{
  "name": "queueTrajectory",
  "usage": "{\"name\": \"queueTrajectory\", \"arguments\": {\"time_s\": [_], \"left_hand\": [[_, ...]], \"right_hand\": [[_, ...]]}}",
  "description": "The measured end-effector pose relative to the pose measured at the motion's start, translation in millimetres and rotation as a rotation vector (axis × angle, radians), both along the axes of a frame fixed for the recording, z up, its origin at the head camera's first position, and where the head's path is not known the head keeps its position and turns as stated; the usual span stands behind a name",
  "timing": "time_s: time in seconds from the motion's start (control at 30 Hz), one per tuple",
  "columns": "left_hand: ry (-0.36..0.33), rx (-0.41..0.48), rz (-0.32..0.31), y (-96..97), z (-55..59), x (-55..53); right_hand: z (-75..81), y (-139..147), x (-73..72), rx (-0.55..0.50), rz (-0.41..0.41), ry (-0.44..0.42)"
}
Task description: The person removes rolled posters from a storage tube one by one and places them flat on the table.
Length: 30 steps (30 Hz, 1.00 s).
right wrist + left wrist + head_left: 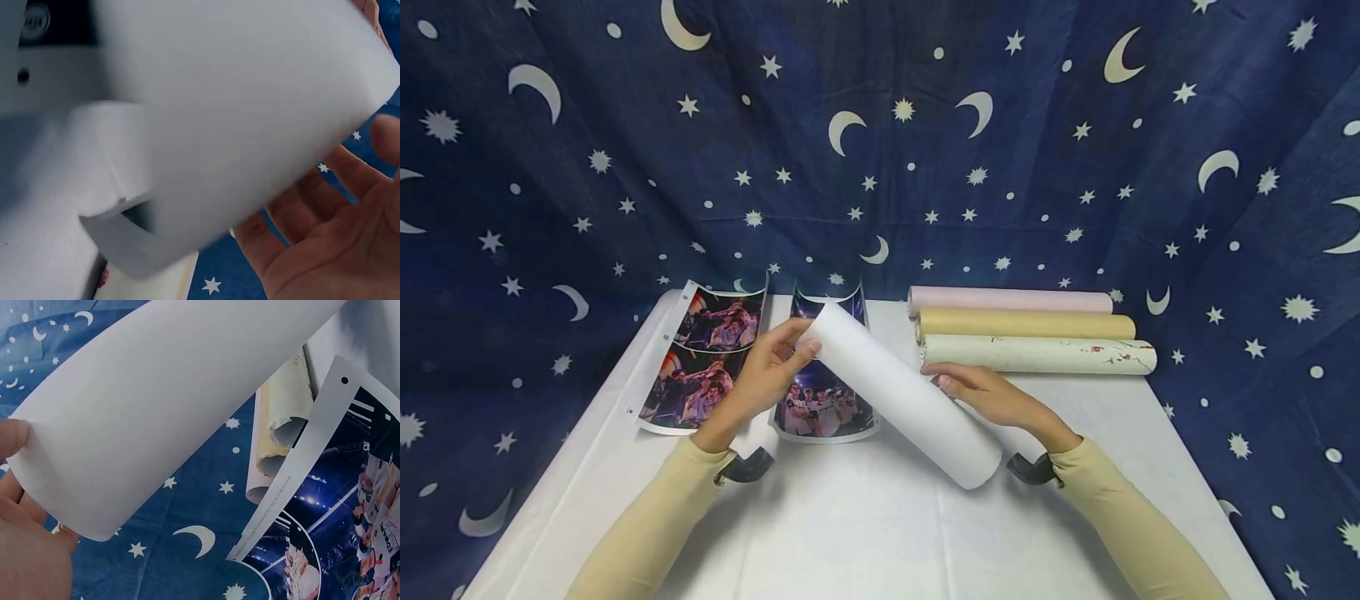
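Observation:
A loosely curled sheet of white paper [910,396] slants across the middle of the head view, its plain white side outward. Its upper left end is pinched between the thumb and fingers of my left hand [767,367]. In the left wrist view the thumb lies on the near face of the paper [144,406] with the fingers behind the edge. My right hand [992,396] is alongside the paper's right side. The right wrist view shows the right hand [331,237] with spread, relaxed fingers reaching behind the paper and the thumb apart from it.
Two curling photo posters lie on the left: a reddish one [703,387] and a blue group picture [823,408], partly covered by the paper. Pink [1011,300], yellow [1026,324] and flower-patterned [1037,354] rolls lie parallel at the back right. A starry cloth [880,167] hangs behind the white table [835,533].

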<state>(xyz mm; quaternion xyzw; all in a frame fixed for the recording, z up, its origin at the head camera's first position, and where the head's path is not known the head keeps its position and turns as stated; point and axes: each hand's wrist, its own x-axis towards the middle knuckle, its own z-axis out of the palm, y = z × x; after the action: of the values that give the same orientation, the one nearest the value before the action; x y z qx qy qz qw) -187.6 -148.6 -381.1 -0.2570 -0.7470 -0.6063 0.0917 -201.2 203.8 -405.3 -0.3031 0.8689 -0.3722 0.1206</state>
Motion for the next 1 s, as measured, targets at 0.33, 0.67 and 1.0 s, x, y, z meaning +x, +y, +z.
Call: {"name": "queueTrajectory", "arguments": {"time_s": [0.33, 0.67, 1.0], "left_hand": [[0.01, -0.072, 0.126, 5.0, 1.2, -4.2], [0.16, 0.079, 0.454, 21.7, 4.2, -11.5], [-0.258, 0.186, 0.124, 78.8, -19.6, 15.7]], "right_hand": [[10.6, 2.7, 8.6, -0.247, -0.117, -0.12], [24.4, -17.3, 21.6, -0.424, -0.272, 0.07], [15.3, -62.8, 18.6, -0.446, -0.359, 0.449]]}}
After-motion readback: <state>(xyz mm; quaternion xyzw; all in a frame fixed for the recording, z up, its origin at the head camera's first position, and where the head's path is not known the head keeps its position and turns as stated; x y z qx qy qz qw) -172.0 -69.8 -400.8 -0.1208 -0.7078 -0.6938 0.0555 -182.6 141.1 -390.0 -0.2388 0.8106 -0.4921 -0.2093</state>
